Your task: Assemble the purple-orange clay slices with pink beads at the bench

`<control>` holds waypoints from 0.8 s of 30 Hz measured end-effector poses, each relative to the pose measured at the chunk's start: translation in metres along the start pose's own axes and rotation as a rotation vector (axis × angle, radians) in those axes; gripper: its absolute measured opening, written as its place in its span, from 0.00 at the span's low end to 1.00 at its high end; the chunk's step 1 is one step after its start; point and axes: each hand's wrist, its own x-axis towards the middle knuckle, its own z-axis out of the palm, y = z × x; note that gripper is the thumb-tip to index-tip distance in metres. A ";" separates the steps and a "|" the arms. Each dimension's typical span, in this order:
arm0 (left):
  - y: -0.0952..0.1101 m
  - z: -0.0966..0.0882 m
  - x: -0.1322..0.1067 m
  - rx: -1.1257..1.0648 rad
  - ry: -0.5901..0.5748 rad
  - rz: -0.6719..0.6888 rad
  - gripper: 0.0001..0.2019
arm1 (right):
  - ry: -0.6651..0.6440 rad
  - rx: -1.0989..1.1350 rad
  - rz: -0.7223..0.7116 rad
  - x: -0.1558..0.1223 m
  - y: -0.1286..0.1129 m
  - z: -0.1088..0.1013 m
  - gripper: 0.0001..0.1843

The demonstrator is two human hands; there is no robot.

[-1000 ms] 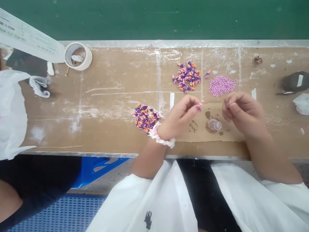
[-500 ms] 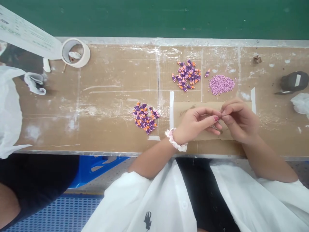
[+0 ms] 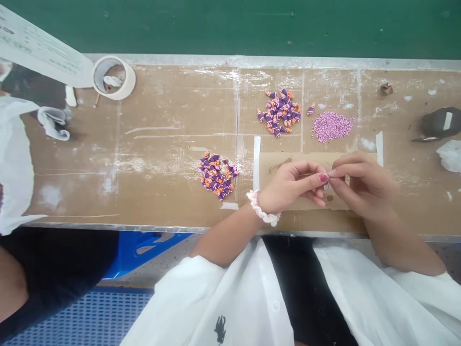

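Head view: above a brown cardboard-topped desk (image 3: 144, 192), the person's left hand (image 3: 290, 182) and right hand (image 3: 365, 187) meet over a taped-down tan cardboard sheet (image 3: 288, 163). Both hands curl into pinches, their fingertips (image 3: 333, 172) almost touching. A tiny pale piece (image 3: 326, 187) shows just beneath them, too small to identify, and I cannot tell whether either grip is clenched on it. A pink scrunchie (image 3: 262, 211) circles the left wrist. Left of the sheet lies a heap of purple-and-orange charms (image 3: 218, 176). Beyond the sheet lie a second purple-and-orange heap (image 3: 279, 113) and a mound of fine pink granules (image 3: 331, 127). Far left of the sheet sits a cream masking-tape roll (image 3: 113, 79).
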 end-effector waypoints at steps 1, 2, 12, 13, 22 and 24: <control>0.000 0.000 0.000 0.012 0.000 0.020 0.17 | 0.002 0.019 0.019 0.000 0.000 0.000 0.12; 0.000 0.001 0.000 0.026 0.001 0.046 0.17 | 0.004 0.040 0.041 -0.001 -0.001 0.000 0.12; 0.000 -0.003 -0.003 0.482 0.054 0.345 0.12 | -0.085 0.052 0.075 0.002 -0.004 -0.006 0.10; 0.000 -0.004 -0.003 0.511 0.050 0.355 0.12 | -0.118 0.039 0.065 0.004 -0.004 -0.008 0.09; 0.001 -0.004 -0.004 0.386 -0.048 0.292 0.09 | -0.197 0.147 0.102 0.008 -0.004 -0.009 0.09; 0.001 -0.005 -0.002 0.288 -0.082 0.216 0.09 | -0.182 0.146 0.086 0.005 -0.005 -0.012 0.10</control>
